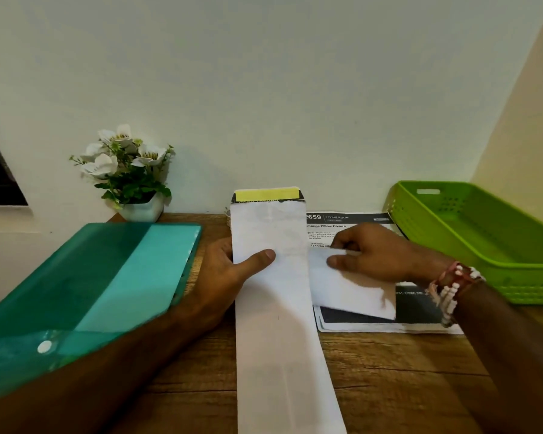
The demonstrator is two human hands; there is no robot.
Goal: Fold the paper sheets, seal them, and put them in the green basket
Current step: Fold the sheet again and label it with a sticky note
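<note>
Left hand (229, 272) grips the long white paper envelope (279, 324), right hand (376, 252) pinches a folded white sheet (355, 292); inserting and sealing remain, with the green plastic basket (489, 233) apparently unfilled

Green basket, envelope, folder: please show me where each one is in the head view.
green basket (474, 230), head view, bare inner floor.
envelope (279, 339), head view, middle of its white front.
folder (91, 286), head view, its teal cover.

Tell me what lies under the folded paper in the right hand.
A printed sheet headed "Change Pillow Covers" lies on the table under the folded paper that the right hand pinches. Its middle text is covered.
</note>
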